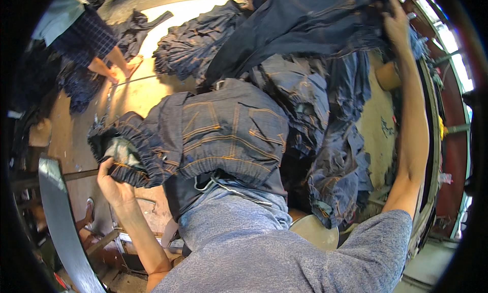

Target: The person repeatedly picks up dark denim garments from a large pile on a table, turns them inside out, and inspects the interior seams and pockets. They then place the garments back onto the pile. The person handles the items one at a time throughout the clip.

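Mid-sort at a denim bench [147, 89]: the left hand [114, 183] has its grip closed on the elastic waistband of dark jeans [229, 130] spread just right of it, while the right hand [396, 23] clutches a raised denim piece [305, 18]. Heaped garments [330, 156] between both grips look unhandled.

Daylight streaming through windows [450, 49] right of tan wooden surface [147, 89]; metal frame [437, 140] running alongside; worn floor [76, 140] lying left.
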Tool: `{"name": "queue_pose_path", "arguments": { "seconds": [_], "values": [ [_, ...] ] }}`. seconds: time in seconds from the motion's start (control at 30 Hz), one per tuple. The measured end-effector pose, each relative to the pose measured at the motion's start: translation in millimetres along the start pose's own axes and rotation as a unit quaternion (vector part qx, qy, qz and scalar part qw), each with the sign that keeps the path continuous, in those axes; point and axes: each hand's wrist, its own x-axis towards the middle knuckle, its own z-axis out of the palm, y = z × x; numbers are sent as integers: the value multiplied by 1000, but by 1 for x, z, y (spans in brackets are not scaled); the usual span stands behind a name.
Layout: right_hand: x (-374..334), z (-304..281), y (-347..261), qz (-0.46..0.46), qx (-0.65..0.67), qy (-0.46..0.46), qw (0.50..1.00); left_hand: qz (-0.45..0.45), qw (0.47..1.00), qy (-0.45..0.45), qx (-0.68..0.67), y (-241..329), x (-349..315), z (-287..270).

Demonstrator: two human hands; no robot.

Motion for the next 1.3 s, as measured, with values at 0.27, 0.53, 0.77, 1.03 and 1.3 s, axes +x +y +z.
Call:
{"name": "queue_pose_path", "arguments": {
  "seconds": [0.27, 0.53, 0.77, 1.03, 1.3],
  "values": [
    [-140, -291, 20, 42, -164, 77, 983, -52, 997, -51, 9, 24, 61, 4],
    [-369, -303, -118, 95, -215, -197, 952, 46, 989, 95, 102, 20, 73, 75],
    [-398, -134, -184, 274, 4, -474, 836, 135, 985, 53, 89, -9, 36, 168],
    [-223, 122, -375, -48, 358, -252, 898, 89, 981, -161, 65, -104, -50, 177],
    [-143, 237, -405, -43, 358, -476, 802, 77, 989, -43, 119, -86, -29, 127]
  ]
}}
